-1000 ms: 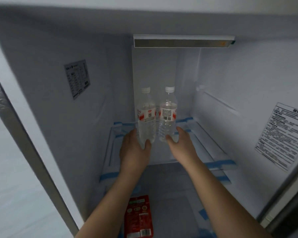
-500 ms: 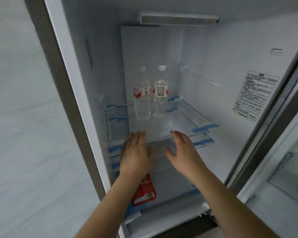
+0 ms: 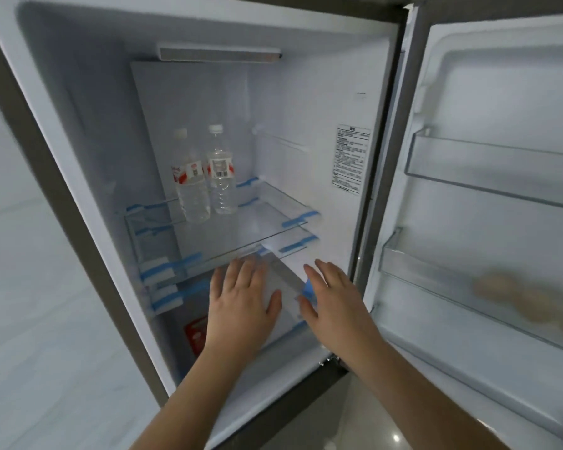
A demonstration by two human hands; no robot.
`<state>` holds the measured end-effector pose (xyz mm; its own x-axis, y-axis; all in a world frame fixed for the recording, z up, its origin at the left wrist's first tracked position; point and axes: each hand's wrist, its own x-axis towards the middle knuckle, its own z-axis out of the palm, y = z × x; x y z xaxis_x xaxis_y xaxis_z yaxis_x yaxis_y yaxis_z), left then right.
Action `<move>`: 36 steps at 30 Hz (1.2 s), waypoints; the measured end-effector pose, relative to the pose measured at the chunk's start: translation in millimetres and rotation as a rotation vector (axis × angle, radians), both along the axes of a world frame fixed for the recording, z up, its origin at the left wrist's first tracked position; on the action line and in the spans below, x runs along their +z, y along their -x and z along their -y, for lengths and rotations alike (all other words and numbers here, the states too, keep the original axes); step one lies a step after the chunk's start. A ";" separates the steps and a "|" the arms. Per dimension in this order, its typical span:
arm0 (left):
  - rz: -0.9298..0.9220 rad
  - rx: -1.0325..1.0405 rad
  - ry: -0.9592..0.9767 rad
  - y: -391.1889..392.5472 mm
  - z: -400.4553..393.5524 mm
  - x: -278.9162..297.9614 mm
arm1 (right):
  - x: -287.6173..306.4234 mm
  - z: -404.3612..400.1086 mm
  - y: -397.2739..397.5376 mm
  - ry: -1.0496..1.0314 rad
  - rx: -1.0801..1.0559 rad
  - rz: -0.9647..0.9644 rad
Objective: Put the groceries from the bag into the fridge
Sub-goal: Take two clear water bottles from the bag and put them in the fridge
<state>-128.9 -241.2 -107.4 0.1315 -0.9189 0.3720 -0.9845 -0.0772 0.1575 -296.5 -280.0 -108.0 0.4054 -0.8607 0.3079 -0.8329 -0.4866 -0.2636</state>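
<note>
**Withdrawing empty hands after shelving two bottles**

Pulling back from the open white fridge (image 3: 364, 92), both hands are now hanging in front of the lower shelf edge with fingers spread flat and nothing in them. A second ago they were wrapped around the bases of the bottles; now they are well apart from them, near the front of the compartment.

The two clear plastic water bottles with white caps and red-and-white labels are standing upright and just beside each other at the far left of the upper glass shelf (image 3: 273, 219): the left bottle (image 3: 190, 190) and the right bottle (image 3: 221, 180), which is sitting slightly farther back. Strips of blue tape are showing along the shelf edges.

The left hand (image 3: 241, 306) is hovering palm down over the near edge of the lower shelf, partly covering a red flat packet (image 3: 195, 332) lying on the fridge floor below. The right hand (image 3: 332, 303) is hovering to its right, close to the hinge side.

On the right, the open door (image 3: 501, 92) is showing clear bins, and a blurred beige item (image 3: 514, 300) is resting in the lower bin; what it is cannot be told.

The bag is out of view, so whether more groceries are waiting cannot be told; the released hands suggest a return to it is coming next.
</note>
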 end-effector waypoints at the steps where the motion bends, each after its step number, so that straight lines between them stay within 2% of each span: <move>1: 0.020 -0.015 -0.004 8.6 -5.1 0.7 | 1.3 -8.5 10.1 0.020 -0.009 -0.012; 6: 0.122 -0.117 -0.017 52.8 -37.4 3.0 | 7.5 -52.6 65.9 0.094 -0.099 -0.128; 16: 0.187 -0.305 -0.087 125.9 -108.4 21.2 | 16.9 -140.1 141.3 0.099 -0.269 -0.129; 21: 0.210 -0.381 -0.054 147.8 -128.8 35.6 | 26.9 -174.2 160.1 0.117 -0.354 -0.158; 24: 0.215 -0.420 -0.006 149.1 -139.9 38.8 | 31.3 -195.0 161.7 0.095 -0.388 -0.189; 30: 0.253 -0.502 -0.029 121.2 -168.6 38.4 | 28.2 -235.7 136.0 0.085 -0.508 -0.236; 36: 0.212 -0.591 -0.083 87.9 -196.3 29.5 | 28.4 -282.3 104.9 0.092 -0.604 -0.221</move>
